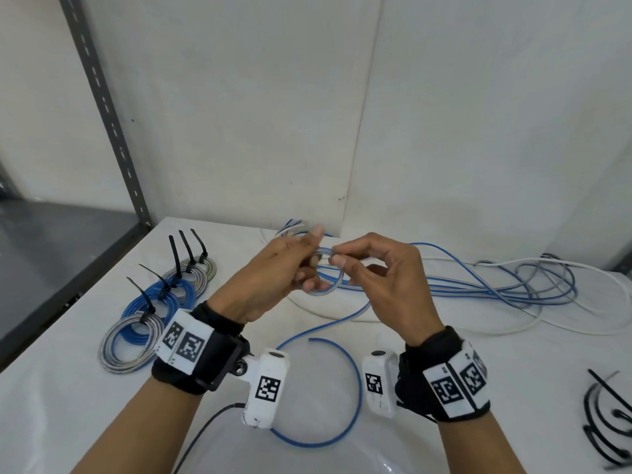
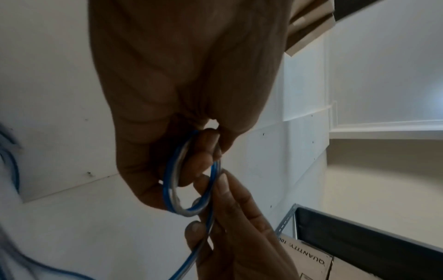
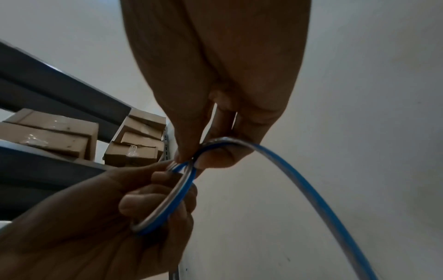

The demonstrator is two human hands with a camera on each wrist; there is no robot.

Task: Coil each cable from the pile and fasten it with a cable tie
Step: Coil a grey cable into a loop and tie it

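Observation:
Above the white table I hold a small loop of blue-and-grey cable between both hands. My left hand has its fingers curled through the coil. My right hand pinches the strand at the loop's top between thumb and forefinger. The cable's free length curves down over the table towards me. A loose pile of blue, grey and white cables lies at the back right. Black cable ties lie at the right edge.
Several finished coils with black ties standing up sit at the left of the table. A dark metal shelf with a slotted upright stands at the left. Cardboard boxes rest on the shelving. A white wall closes the back.

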